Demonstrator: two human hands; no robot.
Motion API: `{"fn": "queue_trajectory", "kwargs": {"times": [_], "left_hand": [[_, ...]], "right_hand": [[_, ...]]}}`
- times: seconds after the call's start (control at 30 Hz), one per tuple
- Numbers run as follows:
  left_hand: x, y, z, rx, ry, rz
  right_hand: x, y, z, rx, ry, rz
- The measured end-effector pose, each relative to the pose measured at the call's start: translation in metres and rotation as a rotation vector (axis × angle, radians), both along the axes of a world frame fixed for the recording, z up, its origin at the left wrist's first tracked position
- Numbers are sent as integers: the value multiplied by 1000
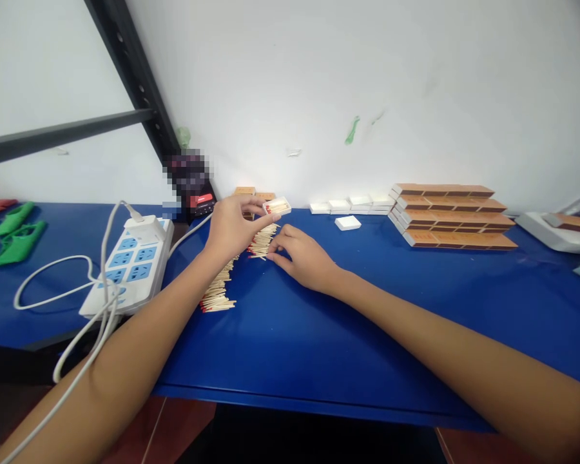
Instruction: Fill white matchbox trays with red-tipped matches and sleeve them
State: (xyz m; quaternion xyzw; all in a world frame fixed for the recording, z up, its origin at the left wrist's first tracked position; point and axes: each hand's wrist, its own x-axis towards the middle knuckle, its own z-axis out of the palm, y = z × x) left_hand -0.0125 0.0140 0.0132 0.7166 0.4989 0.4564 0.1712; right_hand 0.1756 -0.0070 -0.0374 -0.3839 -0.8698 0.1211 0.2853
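My left hand is raised over the table, thumb and fingers closed on a small white matchbox tray with matches lying in it. Below that tray, a pile of red-headed matches rests on the blue table. My right hand is at the pile's right edge, its fingers curled and closed at the match ends. Another row of matches lies closer to me, partly behind my left forearm.
Brown matchboxes are stacked at right. White trays line the wall, with one white tray in front. A power strip with white cables lies left, near green objects. A grey device stands far right.
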Motion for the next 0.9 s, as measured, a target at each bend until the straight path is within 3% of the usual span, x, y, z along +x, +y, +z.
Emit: {"fn": "queue_trajectory", "kwargs": {"times": [0.3,0.5,0.7,0.9], "left_hand": [[-1,1,-3,8,23,-3],[-7,5,-3,94,229,-26],[-8,7,-5,169,496,-54],[0,0,-6,133,461,-161]], "right_hand": [[11,-2,4,-3,-130,-9],[36,-1,15,99,-190,-33],[55,10,32,252,-206,-148],[55,11,32,261,-202,-238]]}}
